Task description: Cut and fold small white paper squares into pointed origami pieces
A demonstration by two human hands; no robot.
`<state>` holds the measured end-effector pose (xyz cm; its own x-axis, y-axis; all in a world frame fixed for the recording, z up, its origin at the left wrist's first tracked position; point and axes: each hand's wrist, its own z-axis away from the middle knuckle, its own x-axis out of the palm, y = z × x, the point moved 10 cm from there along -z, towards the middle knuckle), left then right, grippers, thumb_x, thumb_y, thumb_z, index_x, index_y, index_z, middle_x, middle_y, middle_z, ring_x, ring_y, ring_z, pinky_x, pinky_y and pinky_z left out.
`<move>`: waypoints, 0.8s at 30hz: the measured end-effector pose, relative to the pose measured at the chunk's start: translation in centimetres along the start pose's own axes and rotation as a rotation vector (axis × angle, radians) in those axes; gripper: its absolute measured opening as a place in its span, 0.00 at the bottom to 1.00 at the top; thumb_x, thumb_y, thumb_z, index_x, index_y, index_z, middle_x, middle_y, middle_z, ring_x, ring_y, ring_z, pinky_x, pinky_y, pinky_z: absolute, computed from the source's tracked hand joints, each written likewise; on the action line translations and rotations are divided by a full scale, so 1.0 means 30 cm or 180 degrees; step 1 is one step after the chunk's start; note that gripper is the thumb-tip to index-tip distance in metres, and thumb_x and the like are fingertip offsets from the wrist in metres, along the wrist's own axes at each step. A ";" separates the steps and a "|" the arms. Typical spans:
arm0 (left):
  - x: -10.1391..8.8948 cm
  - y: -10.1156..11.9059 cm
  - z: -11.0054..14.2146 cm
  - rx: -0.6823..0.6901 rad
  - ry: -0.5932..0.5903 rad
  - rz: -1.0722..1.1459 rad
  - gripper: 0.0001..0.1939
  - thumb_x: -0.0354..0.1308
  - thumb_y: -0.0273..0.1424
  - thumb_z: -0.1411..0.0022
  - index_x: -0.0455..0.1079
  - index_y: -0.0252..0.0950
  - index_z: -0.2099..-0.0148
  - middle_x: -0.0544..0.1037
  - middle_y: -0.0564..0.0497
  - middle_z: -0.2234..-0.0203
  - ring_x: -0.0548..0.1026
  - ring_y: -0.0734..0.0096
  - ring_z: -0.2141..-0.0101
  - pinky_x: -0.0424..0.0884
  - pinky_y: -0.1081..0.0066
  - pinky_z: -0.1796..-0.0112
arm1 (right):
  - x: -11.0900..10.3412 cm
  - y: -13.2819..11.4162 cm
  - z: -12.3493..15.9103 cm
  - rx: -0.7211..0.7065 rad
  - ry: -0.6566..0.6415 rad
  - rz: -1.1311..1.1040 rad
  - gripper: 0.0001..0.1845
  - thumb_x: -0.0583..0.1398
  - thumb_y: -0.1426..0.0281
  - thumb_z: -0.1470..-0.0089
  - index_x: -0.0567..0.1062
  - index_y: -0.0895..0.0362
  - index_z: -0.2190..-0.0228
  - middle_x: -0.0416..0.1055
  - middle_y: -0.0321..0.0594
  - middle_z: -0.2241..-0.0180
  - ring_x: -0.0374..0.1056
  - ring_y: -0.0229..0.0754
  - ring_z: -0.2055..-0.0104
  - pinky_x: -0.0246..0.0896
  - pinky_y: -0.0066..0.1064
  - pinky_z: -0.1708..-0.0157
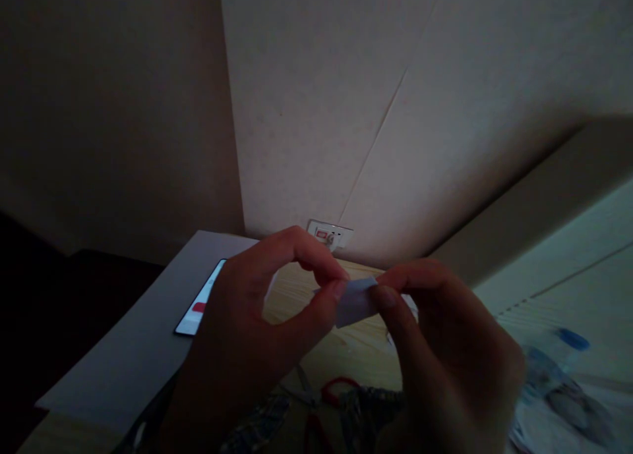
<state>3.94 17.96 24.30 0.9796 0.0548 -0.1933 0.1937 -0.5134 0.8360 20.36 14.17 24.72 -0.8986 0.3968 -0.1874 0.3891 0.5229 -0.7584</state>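
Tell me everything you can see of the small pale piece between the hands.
The small pale piece looks like thin paper, bluish-white in the dim light, with fairly straight edges. It is held tilted above the wooden tabletop, one end pinched by the left hand, the other by the right hand. Both ends are partly covered; any folds are hard to tell.

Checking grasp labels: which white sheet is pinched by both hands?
The small slip, held up between the left hand and the right hand. The large white sheet instead lies flat with the phone on it.
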 end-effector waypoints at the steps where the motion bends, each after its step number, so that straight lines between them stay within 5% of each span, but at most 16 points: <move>1: 0.000 -0.001 0.000 0.0003 0.0004 0.0008 0.10 0.60 0.22 0.42 0.71 0.44 0.71 0.75 0.65 0.76 0.71 0.80 0.73 0.68 0.81 0.67 | -0.007 0.002 0.001 0.0005 0.0044 0.0014 0.08 0.65 0.73 0.41 0.77 0.50 0.71 0.73 0.29 0.73 0.68 0.36 0.71 0.62 0.29 0.71; 9: -0.018 0.015 0.003 0.0051 0.0131 -0.0174 0.08 0.59 0.23 0.44 0.71 0.42 0.71 0.75 0.63 0.77 0.71 0.77 0.74 0.71 0.77 0.66 | -0.029 0.004 0.012 -0.0066 0.0180 0.0063 0.08 0.65 0.74 0.41 0.77 0.50 0.71 0.73 0.31 0.73 0.67 0.38 0.71 0.61 0.30 0.71; 17: -0.077 -0.021 0.006 -0.0026 0.0530 -0.0161 0.10 0.61 0.23 0.44 0.73 0.46 0.71 0.77 0.63 0.76 0.76 0.73 0.70 0.72 0.74 0.63 | -0.097 0.011 0.023 -0.0021 0.0855 -0.0269 0.09 0.65 0.78 0.43 0.78 0.52 0.70 0.71 0.32 0.74 0.66 0.39 0.71 0.59 0.30 0.72; 24: -0.033 -0.010 -0.002 -0.0111 0.0093 0.0051 0.09 0.63 0.26 0.43 0.74 0.47 0.70 0.77 0.66 0.75 0.73 0.78 0.72 0.70 0.81 0.64 | -0.044 -0.023 0.018 -0.0077 0.0636 -0.0086 0.09 0.65 0.76 0.43 0.76 0.52 0.73 0.71 0.33 0.74 0.66 0.41 0.71 0.57 0.33 0.72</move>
<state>2.92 18.12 24.28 0.9837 0.0721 -0.1649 0.1790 -0.4842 0.8564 21.18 12.90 25.15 -0.8515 0.5230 -0.0378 0.3724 0.5525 -0.7457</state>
